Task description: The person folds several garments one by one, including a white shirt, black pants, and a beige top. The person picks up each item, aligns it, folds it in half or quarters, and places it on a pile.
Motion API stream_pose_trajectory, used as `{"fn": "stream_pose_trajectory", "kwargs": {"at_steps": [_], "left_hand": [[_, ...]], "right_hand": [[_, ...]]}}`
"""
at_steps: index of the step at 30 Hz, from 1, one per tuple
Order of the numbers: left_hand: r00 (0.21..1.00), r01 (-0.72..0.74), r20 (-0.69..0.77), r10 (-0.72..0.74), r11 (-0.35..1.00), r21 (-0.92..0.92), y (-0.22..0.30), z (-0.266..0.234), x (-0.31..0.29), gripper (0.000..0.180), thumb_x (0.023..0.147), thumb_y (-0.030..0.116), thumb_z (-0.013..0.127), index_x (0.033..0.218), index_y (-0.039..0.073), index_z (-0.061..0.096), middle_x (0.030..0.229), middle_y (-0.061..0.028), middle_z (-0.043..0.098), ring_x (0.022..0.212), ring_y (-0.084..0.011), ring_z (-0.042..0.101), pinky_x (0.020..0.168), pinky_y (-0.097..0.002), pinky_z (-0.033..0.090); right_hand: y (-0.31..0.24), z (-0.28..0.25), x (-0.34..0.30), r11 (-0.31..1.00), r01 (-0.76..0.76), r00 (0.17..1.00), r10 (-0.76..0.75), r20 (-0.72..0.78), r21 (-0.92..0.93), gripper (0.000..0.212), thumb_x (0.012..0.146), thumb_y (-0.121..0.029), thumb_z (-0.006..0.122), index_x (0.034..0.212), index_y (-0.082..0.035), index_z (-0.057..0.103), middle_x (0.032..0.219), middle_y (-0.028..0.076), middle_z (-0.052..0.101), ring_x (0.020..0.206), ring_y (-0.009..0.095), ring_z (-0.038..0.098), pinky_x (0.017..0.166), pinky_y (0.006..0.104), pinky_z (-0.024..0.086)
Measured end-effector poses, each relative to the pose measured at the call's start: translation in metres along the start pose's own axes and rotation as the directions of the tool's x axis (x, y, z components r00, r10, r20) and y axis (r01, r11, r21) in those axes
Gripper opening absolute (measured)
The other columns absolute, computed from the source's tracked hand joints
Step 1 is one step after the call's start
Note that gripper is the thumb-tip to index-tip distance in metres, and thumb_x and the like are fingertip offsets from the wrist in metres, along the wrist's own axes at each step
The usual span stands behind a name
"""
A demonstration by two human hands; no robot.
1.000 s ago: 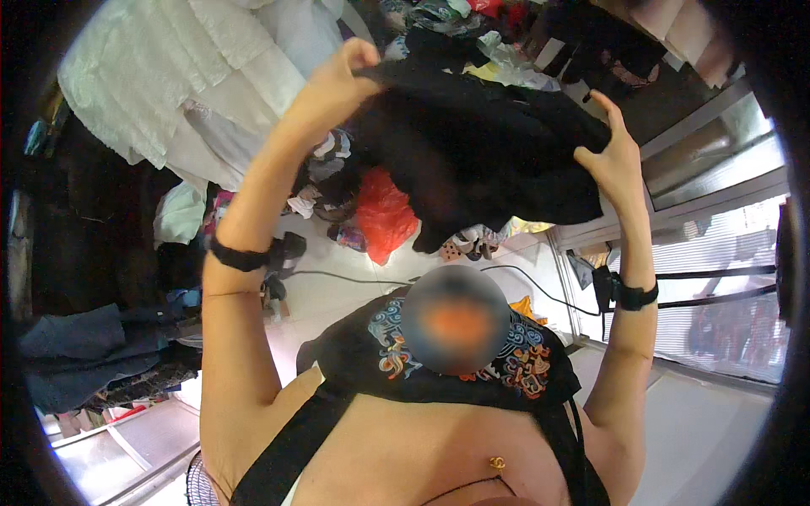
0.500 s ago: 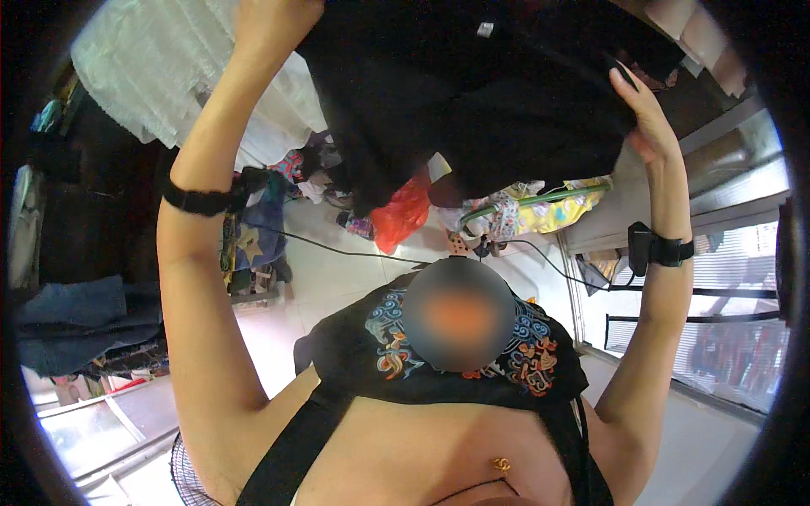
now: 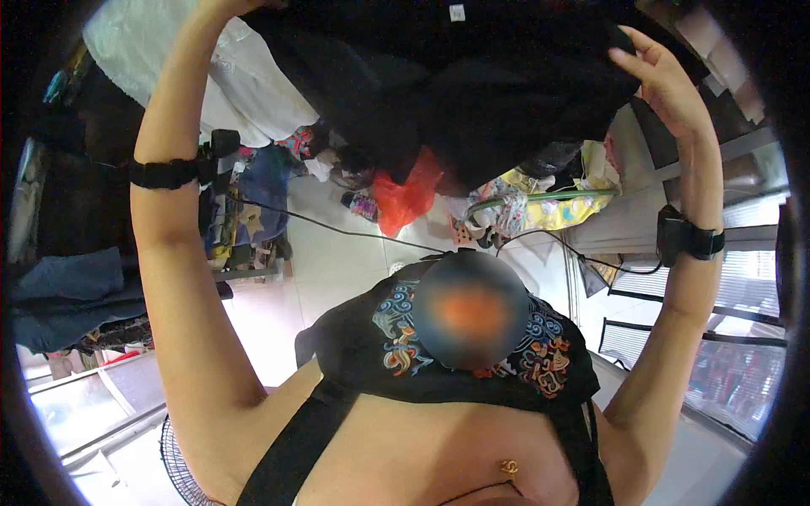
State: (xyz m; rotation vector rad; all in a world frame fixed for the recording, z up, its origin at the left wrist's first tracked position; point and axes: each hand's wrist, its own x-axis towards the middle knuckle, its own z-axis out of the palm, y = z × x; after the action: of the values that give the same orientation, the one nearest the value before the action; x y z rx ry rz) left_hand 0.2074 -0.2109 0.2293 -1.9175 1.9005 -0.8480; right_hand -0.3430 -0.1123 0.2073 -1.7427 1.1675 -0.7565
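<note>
A large piece of black clothing hangs spread out at the top of the view, with a small white label near its upper edge; its exact kind I cannot make out. My left hand is at its upper left corner, mostly cut off by the frame's edge, its visible fingers closed on the cloth. At the right side, my right hand pinches the garment's edge between thumb and fingers. Both arms are raised and wide apart, each with a black strap on the forearm.
White clothing hangs to the left of the black garment. Below are a red plastic bag and a yellow patterned cloth by a green bar. Folded denim lies at far left. A thin black cable crosses in front of me.
Both hands have moved outward, pulling the black garment wider. The garment and its label have shifted up and left in view.
</note>
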Motion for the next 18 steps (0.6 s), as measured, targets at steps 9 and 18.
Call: {"fn": "stream_pose_trajectory", "kwargs": {"at_steps": [9, 18], "left_hand": [[0.809, -0.575, -0.588, -0.011, 0.195, -0.795, 0.164, -0.045, -0.117, 0.034, 0.087, 0.024, 0.069, 0.116, 0.008, 0.061, 0.106, -0.0056, 0.066, 0.098, -0.0158, 0.062, 0.087, -0.0293, 0.048], [0.834, -0.031, -0.173, 0.524, -0.268, -0.963, 0.277, 0.005, -0.209, 0.032, 0.094, 0.031, 0.066, 0.1, 0.0, 0.065, 0.092, -0.0064, 0.067, 0.084, -0.0121, 0.063, 0.069, -0.0309, 0.052]], "right_hand": [[-0.068, 0.087, 0.007, 0.619, -0.11, 0.98, -0.064, 0.19, 0.777, 0.022, 0.094, -0.009, 0.059, 0.113, 0.002, 0.064, 0.106, 0.012, 0.07, 0.095, 0.021, 0.069, 0.088, 0.0341, 0.054], [-0.041, 0.087, 0.065, 0.678, -0.208, 0.97, 0.051, 0.237, 0.705, 0.019, 0.094, -0.013, 0.062, 0.106, 0.0, 0.067, 0.098, 0.01, 0.072, 0.091, 0.022, 0.068, 0.085, 0.0336, 0.054]]}}
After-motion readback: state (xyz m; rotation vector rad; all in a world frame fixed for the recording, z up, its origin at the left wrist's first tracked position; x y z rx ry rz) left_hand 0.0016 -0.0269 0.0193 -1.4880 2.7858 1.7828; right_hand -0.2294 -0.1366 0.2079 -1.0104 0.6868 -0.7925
